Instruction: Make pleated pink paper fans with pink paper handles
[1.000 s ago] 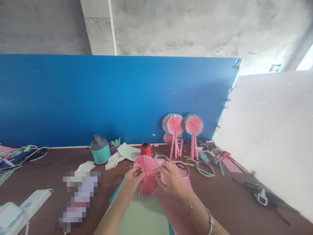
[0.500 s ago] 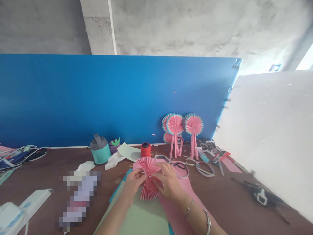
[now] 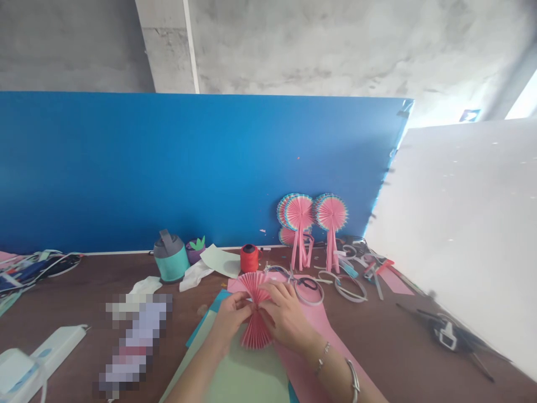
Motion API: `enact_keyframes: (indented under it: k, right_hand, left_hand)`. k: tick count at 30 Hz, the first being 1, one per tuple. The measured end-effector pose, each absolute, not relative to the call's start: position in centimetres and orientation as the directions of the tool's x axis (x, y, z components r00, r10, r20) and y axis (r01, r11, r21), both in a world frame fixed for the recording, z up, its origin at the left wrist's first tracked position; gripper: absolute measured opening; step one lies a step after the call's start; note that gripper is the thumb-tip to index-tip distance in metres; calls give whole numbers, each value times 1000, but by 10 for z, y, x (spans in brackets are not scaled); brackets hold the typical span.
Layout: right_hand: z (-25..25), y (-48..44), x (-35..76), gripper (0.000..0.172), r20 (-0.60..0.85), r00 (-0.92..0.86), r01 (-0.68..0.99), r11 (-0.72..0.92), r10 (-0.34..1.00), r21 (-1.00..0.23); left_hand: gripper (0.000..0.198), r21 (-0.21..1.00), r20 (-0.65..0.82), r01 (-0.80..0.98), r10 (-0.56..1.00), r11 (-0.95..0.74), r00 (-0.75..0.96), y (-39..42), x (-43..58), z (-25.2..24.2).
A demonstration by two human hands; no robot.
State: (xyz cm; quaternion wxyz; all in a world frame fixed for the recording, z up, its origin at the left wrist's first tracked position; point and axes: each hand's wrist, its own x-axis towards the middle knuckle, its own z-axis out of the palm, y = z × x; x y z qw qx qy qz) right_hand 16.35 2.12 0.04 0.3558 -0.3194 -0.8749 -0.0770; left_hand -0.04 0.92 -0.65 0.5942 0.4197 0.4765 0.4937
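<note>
A pleated pink paper fan (image 3: 257, 330) is pinched at its middle, its folds spreading out above and below. My left hand (image 3: 232, 313) grips it from the left side with thumb and fingers. From the right, my right hand (image 3: 285, 313) closes on the same fan, covering part of its right edge. Beneath both hands lie a pale green sheet (image 3: 247, 375) and a pink sheet (image 3: 310, 341), with a blue sheet (image 3: 213, 308) showing at the left. Just behind the fan stands a red spool of thread (image 3: 249, 259).
Finished-looking round pink fans (image 3: 300, 215) lean on the blue partition (image 3: 210, 168). A teal pot (image 3: 172, 263) stands back left, a power strip (image 3: 59, 352) front left. Tape rolls (image 3: 351, 286) and black scissors-like tools (image 3: 448, 336) lie on the right.
Both hands have moved slightly closer together around the fan's middle, and the upper half of the fan looks narrower. The fan sits a little lower.
</note>
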Motion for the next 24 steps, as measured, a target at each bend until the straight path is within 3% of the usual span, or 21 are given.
enact_keyframes:
  k: [24]
  right_hand:
    - [5, 20, 165, 14, 683, -565, 557, 825, 462, -98]
  left_hand:
    - [31, 987, -88, -126, 989, 104, 122, 10, -4, -7]
